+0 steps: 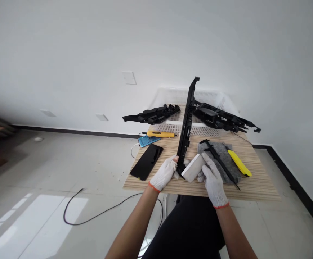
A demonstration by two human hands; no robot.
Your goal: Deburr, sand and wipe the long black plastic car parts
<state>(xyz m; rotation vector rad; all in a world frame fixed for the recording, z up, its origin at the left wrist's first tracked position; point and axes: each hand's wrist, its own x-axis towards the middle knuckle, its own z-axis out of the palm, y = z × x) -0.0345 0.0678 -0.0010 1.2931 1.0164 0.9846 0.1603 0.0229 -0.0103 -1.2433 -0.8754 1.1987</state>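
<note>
Both my hands wear white knit gloves with orange cuffs. My left hand [165,172] is closed around the lower end of a long black plastic part [184,136], which stands tilted up from the table, its far end rising over the basket. In my right hand [213,180] is a pale rectangular block [193,168], gripped between thumb and fingers. The block's left edge is close against the foot of the black part; whether they touch I cannot tell. Right of that hand, a black caliper [219,158] lies on a grey cloth [228,172].
A white plastic basket [169,126] holds more black plastic parts [218,117] that overhang its sides. On the wood-grain table [156,184] lie a phone [147,162], a yellow pen-shaped tool [161,134], a blue device [148,140] and a yellow utility knife [239,163]. A black cable [102,218] trails across the floor.
</note>
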